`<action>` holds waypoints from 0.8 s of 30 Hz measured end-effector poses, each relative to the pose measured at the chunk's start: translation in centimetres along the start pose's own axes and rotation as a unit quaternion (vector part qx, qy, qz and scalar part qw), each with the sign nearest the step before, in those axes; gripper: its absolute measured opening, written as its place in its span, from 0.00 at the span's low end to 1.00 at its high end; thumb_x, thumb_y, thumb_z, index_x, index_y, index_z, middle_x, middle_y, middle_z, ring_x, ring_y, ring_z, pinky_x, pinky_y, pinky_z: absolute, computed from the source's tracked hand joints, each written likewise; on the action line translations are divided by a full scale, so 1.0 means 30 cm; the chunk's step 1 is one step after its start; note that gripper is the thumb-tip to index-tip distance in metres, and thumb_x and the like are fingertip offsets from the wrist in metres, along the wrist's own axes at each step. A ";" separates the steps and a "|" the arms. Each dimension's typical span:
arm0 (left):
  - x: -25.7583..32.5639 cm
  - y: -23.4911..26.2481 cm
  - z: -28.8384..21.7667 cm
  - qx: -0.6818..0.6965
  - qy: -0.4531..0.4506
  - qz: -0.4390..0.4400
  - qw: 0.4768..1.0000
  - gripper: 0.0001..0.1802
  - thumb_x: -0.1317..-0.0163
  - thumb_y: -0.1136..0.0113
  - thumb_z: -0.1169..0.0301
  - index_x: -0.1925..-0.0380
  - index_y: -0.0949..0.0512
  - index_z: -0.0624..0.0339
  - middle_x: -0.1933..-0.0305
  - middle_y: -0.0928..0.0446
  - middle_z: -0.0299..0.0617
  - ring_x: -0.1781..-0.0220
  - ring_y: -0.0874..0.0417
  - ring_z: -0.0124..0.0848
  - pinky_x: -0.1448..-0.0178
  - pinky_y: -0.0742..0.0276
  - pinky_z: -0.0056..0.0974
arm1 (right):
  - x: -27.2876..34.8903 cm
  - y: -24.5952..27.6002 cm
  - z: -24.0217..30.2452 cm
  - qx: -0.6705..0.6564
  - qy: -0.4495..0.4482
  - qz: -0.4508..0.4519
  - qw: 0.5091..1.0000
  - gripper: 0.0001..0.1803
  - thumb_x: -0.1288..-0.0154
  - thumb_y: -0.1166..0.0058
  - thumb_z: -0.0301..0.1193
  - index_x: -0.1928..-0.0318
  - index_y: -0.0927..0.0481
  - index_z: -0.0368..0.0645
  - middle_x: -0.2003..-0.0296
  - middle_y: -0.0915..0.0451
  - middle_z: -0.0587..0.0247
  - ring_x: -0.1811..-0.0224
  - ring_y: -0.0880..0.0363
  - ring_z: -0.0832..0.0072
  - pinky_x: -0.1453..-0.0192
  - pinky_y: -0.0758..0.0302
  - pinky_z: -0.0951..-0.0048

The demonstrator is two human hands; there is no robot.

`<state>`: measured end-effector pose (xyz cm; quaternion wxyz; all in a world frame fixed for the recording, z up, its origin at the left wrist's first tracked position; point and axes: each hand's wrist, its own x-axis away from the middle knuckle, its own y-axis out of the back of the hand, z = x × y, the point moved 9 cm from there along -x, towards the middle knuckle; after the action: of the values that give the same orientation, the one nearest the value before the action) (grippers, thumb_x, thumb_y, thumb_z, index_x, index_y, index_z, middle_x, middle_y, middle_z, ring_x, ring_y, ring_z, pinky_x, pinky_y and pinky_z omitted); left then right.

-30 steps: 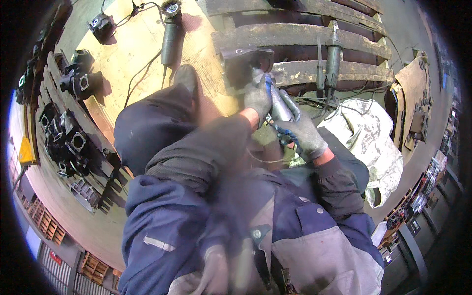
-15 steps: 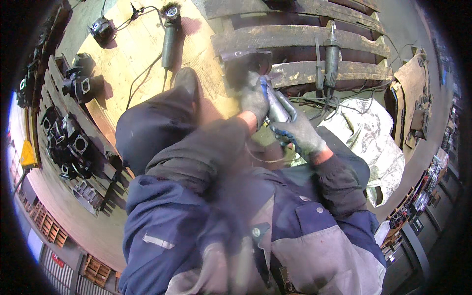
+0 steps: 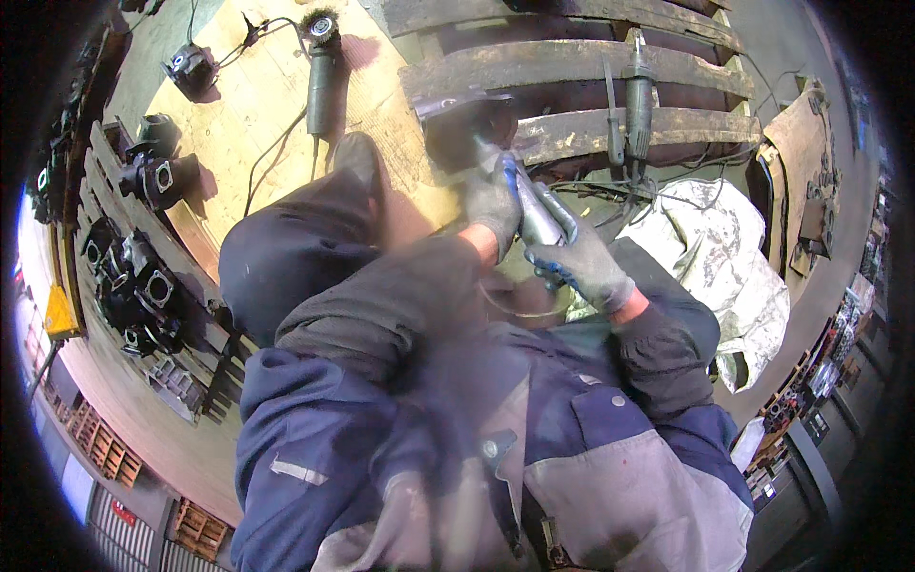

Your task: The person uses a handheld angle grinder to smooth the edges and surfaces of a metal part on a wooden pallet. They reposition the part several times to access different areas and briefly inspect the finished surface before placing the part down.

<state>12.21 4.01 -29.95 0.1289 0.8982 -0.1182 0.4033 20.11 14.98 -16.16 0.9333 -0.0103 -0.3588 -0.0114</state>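
Note:
Both gloved hands are closed on a silver-grey, tube-shaped hand-held power tool (image 3: 539,225), which points up and away from me. My left hand (image 3: 492,204) wraps its front end, close to a dark metal part (image 3: 467,129) with a flange-like top edge. My right hand (image 3: 583,267) grips the rear of the body, where a lever-like strip runs along the side. The gloves are grey with blue patches. The tool's working tip is blurred and hidden by my left hand, so I cannot tell whether it touches the part.
An angle grinder with a wire brush (image 3: 322,81) lies on a plywood board (image 3: 253,114). Another power tool (image 3: 639,110) and a thin hand tool (image 3: 613,119) rest on the wooden pallet (image 3: 562,59) among cables. Dark castings (image 3: 133,286) sit left; a stained white cloth (image 3: 720,234) lies right.
The view has shifted slightly. My hands keep hold of the power tool in nearly the same place against the dark part; the right hand sits slightly differently.

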 end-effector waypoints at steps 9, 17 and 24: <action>0.012 -0.003 -0.027 0.009 -0.014 0.008 1.000 0.39 0.27 0.41 0.41 0.39 0.21 0.70 0.43 0.15 0.61 0.40 0.13 0.50 0.36 0.23 0.49 | -0.007 -0.013 0.038 0.052 0.044 0.019 0.997 0.53 0.37 0.31 0.28 0.15 0.47 0.46 0.50 0.19 0.67 0.64 0.24 0.85 0.62 0.21 0.80; -0.041 -0.001 -0.011 -0.018 -0.039 0.001 0.999 0.36 0.26 0.42 0.42 0.37 0.22 0.66 0.39 0.17 0.61 0.37 0.15 0.50 0.34 0.23 0.49 | -0.011 -0.017 0.062 0.022 0.009 -0.012 1.000 0.52 0.36 0.31 0.28 0.15 0.45 0.46 0.49 0.20 0.66 0.63 0.24 0.85 0.60 0.21 0.78; -0.016 -0.012 0.054 -0.013 -0.017 0.002 1.000 0.42 0.29 0.40 0.39 0.35 0.25 0.68 0.38 0.18 0.63 0.35 0.17 0.54 0.31 0.25 0.49 | 0.027 -0.015 -0.021 -0.032 -0.075 -0.025 0.996 0.53 0.38 0.30 0.24 0.16 0.44 0.49 0.52 0.20 0.66 0.68 0.23 0.83 0.66 0.20 0.78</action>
<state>13.14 3.86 -31.41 0.1381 0.9030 -0.1278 0.3864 21.12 14.50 -16.08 0.9025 -0.0320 -0.4271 -0.0457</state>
